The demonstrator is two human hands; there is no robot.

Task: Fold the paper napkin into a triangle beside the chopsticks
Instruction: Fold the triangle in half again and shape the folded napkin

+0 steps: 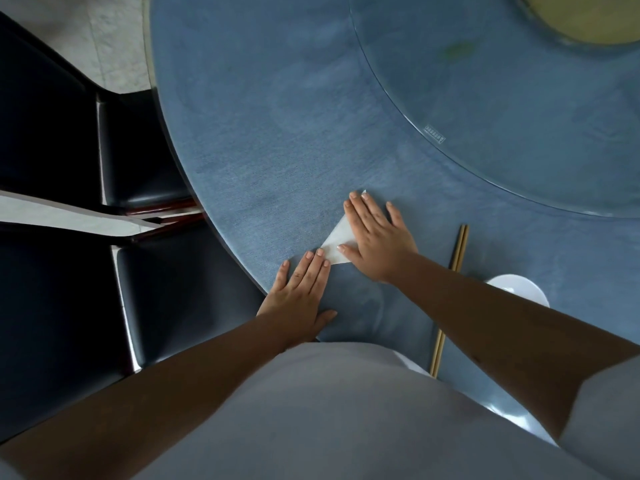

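A white paper napkin lies flat on the blue tablecloth in a triangle shape, mostly hidden under my right hand. My right hand presses flat on it with fingers spread. My left hand lies flat on the cloth just below and left, its fingertips touching the napkin's lower corner. A pair of wooden chopsticks lies to the right of the napkin, partly crossed by my right forearm.
A white dish sits right of the chopsticks, partly behind my forearm. A glass turntable covers the far right of the round table. Two dark chairs stand at the table's left edge.
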